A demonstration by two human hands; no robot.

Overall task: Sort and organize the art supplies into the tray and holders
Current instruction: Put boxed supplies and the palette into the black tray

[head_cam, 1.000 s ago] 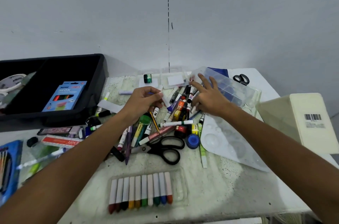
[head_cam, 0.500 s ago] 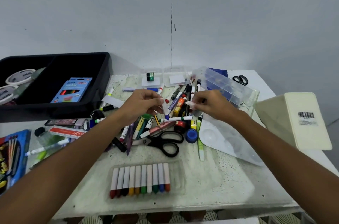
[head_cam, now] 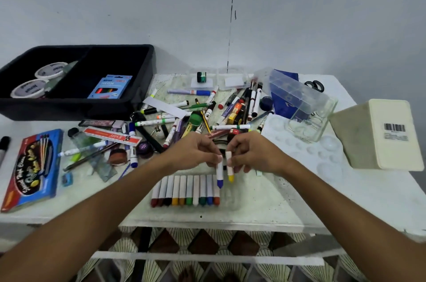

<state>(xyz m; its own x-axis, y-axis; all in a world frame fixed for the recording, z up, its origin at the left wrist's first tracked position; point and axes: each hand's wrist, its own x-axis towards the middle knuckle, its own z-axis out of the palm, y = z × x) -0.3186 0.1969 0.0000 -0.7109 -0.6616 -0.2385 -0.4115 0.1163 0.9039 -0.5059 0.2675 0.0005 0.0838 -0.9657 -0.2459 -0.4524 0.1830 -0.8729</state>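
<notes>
The left hand (head_cam: pixel 196 154) pinches a blue-tipped crayon (head_cam: pixel 219 174), the right hand (head_cam: pixel 252 153) a yellow-tipped crayon (head_cam: pixel 229 168), side by side just above the right end of the crayon tray (head_cam: pixel 230 198). The hands hide the scissors behind them.

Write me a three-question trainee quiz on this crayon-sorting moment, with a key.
1. Multiple choice: which colour tip is on the crayon in the left hand? A) green B) blue C) red
2. True or false: the right hand holds a yellow-tipped crayon above the clear crayon tray.
3. Fill in: the blue box of neon pencils lies inside the ____ bin.

Key: 1. B, the blue-tipped crayon. 2. True; both crayons hang tip-down over the right end of the row. 3. black.
</notes>
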